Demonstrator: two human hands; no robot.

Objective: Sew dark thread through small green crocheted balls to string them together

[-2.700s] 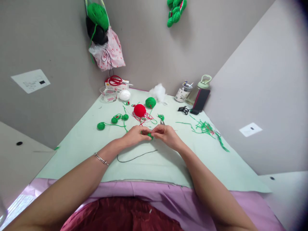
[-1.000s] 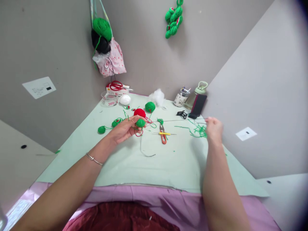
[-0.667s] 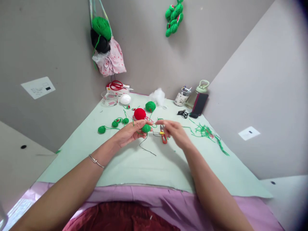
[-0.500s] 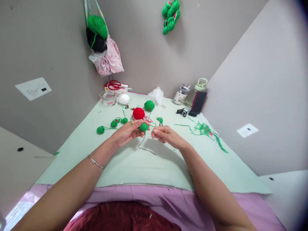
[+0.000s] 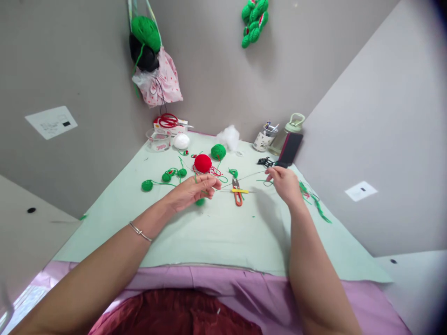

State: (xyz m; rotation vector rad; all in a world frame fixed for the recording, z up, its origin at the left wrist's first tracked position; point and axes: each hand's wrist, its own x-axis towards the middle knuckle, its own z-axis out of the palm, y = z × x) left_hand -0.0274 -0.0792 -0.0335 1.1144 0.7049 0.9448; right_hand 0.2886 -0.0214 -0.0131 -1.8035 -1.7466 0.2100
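Observation:
My left hand point(image 5: 190, 191) pinches a small green crocheted ball point(image 5: 200, 202) that peeks out below its fingers, over the pale green mat point(image 5: 216, 232). A thin dark thread point(image 5: 244, 177) runs taut from that ball up to my right hand point(image 5: 284, 182), which is closed in a pinch on the thread's end, off to the right near a black clip point(image 5: 265, 161). Red and yellow thread snips point(image 5: 238, 192) lie on the mat between the two hands.
A red yarn ball point(image 5: 203, 163), a green yarn ball point(image 5: 218, 151), small green balls point(image 5: 147, 185) and green scraps point(image 5: 312, 197) lie around. At the back stand a plastic tub point(image 5: 158, 139), red scissors point(image 5: 168, 120), a pen cup point(image 5: 262, 138), a bottle point(image 5: 288, 129) and a phone point(image 5: 289, 148).
My right hand has swung out to the right and pulled the thread tight; half a second ago it was close to the left hand. The left hand has lowered the green ball.

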